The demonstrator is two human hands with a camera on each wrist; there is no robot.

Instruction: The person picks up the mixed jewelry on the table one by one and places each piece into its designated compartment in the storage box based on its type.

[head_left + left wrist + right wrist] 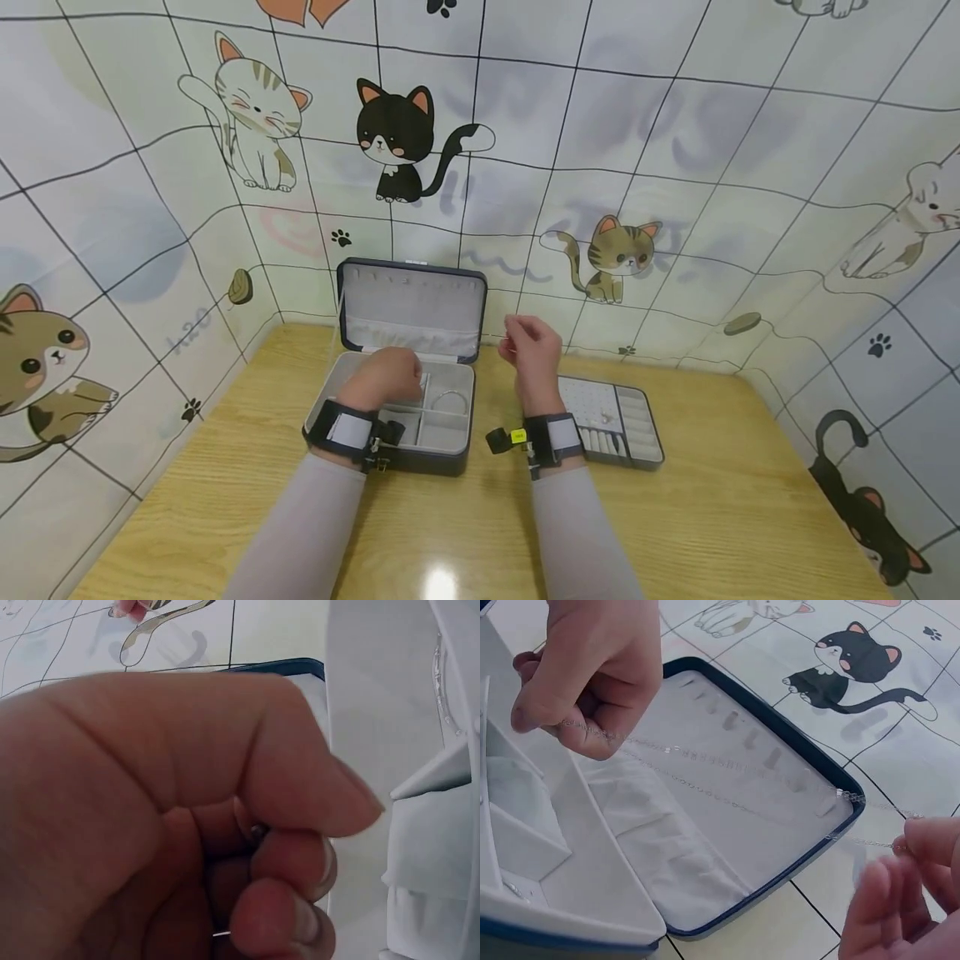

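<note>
A thin silver chain necklace [731, 802] stretches in two strands between both hands in the right wrist view. My left hand [384, 377] grips one end with curled fingers, above the open jewelry box [442, 461]. Toward the right, my right hand [534, 354] pinches the other end between thumb and fingertips, raised off the table beside the box. The box's lid [412, 304] stands upright behind, with a row of hooks and a gathered fabric pocket inside. A silver bracelet [448, 393] lies in a rear right compartment.
A removable jewelry tray [643, 425] lies on the wooden table [712, 508] right of the box, partly behind the right wrist. It has ring slots, a perforated panel and small jewelry pieces. A cat-printed wall covering [517, 208] rises behind and at both sides.
</note>
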